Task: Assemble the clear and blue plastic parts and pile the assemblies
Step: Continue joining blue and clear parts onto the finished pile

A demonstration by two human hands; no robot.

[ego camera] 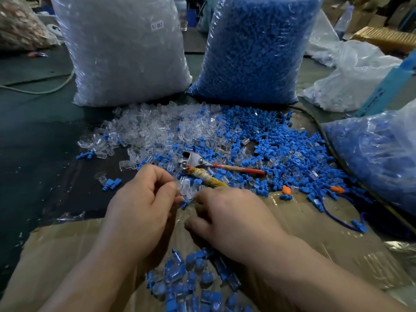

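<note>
Two hands meet over the far edge of a glossy, tape-sheened cardboard sheet (315, 233) laid on a dark mat (33, 154). The left hand (144, 199) lies knuckles up, its fingers curled and its thumb pinching a small see-through clear part (185, 188), thin-walled and rounded like a cap. A ridged, matte blue part (184, 204) pokes out just below that thumb. The right hand (229, 217) lies back upward, fingers bent toward the same piece; its fingertips are hidden, so I cannot tell what they grip. At the sheet's near edge, between the forearms, lies a pile of assemblies (191, 282), blue cores inside clear shells. Beyond the hands spread a glinting heap of clear parts (153, 127) on the left and a heap of blue parts (288, 149) on the right, with pliers (198, 163) lying where they mix, one handle red, one wrapped in yellowed tape. Two bulging, crinkled plastic bags stand at the far edge of the mat: a clear-filled bag (121, 50) and a blue-filled bag (254, 48).
</note>
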